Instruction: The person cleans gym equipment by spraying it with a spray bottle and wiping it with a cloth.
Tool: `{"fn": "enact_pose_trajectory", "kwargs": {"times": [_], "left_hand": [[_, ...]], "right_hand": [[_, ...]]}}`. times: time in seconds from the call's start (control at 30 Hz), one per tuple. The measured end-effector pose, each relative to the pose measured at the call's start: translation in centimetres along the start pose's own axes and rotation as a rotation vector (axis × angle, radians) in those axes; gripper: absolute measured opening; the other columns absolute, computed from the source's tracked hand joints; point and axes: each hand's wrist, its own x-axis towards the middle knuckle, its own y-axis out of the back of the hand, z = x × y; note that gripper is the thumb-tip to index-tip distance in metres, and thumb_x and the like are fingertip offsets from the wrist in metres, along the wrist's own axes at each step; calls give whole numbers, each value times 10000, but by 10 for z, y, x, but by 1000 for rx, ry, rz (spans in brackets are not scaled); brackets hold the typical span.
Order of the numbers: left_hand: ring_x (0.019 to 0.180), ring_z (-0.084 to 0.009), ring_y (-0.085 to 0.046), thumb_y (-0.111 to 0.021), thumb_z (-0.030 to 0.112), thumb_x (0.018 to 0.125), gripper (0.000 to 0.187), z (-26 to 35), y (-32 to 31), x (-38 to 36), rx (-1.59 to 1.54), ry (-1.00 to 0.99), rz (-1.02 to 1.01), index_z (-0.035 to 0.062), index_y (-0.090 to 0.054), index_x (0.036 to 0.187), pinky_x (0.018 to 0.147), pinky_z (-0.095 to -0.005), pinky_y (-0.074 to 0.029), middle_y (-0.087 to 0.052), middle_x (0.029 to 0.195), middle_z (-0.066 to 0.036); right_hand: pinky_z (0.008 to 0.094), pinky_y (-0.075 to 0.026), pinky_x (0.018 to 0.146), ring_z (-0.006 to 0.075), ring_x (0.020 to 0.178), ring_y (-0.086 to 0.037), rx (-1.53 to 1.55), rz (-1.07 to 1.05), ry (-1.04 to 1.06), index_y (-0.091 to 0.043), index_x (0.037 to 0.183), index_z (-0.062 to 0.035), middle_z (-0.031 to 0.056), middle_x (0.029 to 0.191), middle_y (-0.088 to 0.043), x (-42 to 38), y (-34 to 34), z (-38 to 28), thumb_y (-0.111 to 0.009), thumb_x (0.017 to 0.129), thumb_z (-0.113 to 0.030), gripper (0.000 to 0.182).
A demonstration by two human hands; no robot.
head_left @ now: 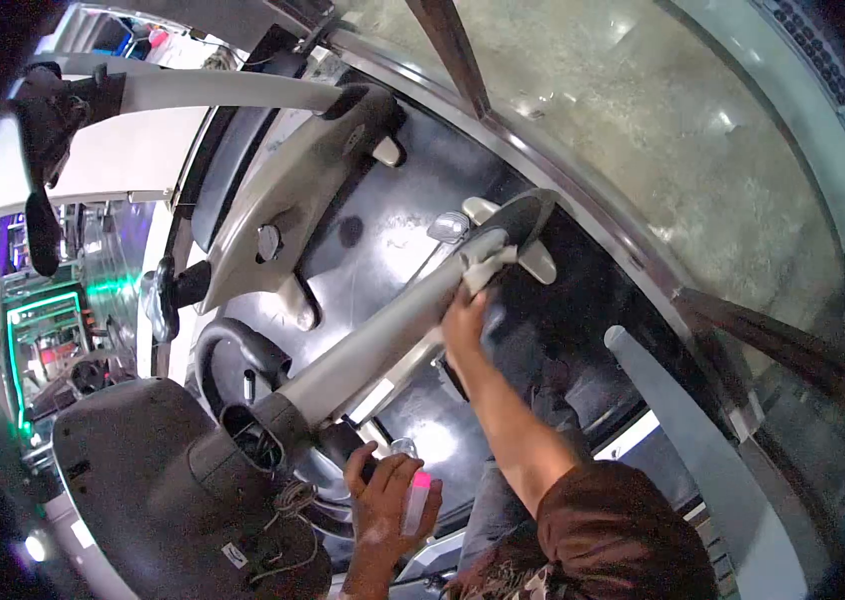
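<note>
My right hand [465, 325] reaches up along a long grey tube [383, 350] of an exercise bike. Its fingers are closed on a whitish cloth [488, 266], which presses against the tube near its far end. Closer to me, my left hand [386, 505] is wrapped around a small clear bottle [415, 508] with a bright pink top. That hand is beside the bike's dark console housing [153, 480], where coiled thin cables [293, 500] hang out. The lower part of the bottle is partly hidden by my fingers and palm.
Another exercise bike [293, 190] stands behind on the shiny black floor. A brown metal frame rail [583, 180] edges the floor, with a speckled stone floor [623, 110] beyond. At right rises a pale curved panel [693, 430]. Far left, green lights [13, 350] glow.
</note>
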Motion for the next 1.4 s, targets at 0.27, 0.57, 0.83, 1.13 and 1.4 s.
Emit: {"fn": "enact_pose_trajectory", "kwargs": {"times": [0.27,0.57,0.83,1.13,1.4], "left_hand": [[1072,-334,-593,-776,175,768,303,2,3,4,-50,-44,29,54,-669,1025,1075,-521,-357,-674,1005,-129],[1143,-394,-538,-791,145,747,349,-8,-4,-7,-85,-4,16,54,-672,1062,1042,-525,-382,-673,1024,-125],[1146,-381,-538,-779,137,759,332,-8,-3,-6,-48,12,-49,49,-661,1057,1077,-506,-345,-666,1029,-130],[968,-310,-631,-753,148,783,291,-10,-4,-3,-46,-91,-9,39,-649,1032,1084,-489,-331,-674,953,-106],[1072,-305,-580,-764,155,773,314,-6,0,0,-40,-6,-44,45,-650,1044,1090,-486,-327,-677,970,-103]], "right_hand": [[388,-383,1080,279,1254,-516,-325,-537,138,-406,1449,-45,181,1358,-549,-125,63,-3,-516,1052,-305,487],[416,-479,955,271,1134,-609,-186,53,-92,-558,1313,16,159,1239,-630,111,41,32,-521,1023,-474,571],[424,-530,743,267,740,-634,-229,-371,-25,-651,1014,36,122,863,-696,-80,44,-27,-634,991,-297,334],[446,-454,969,310,1113,-595,-241,-557,722,-730,1093,-30,128,1146,-653,-107,41,-80,-751,899,-215,269],[570,-380,805,368,958,-525,-671,-515,1008,-722,748,-77,154,992,-606,-61,-13,-97,-664,865,-469,413]]}}
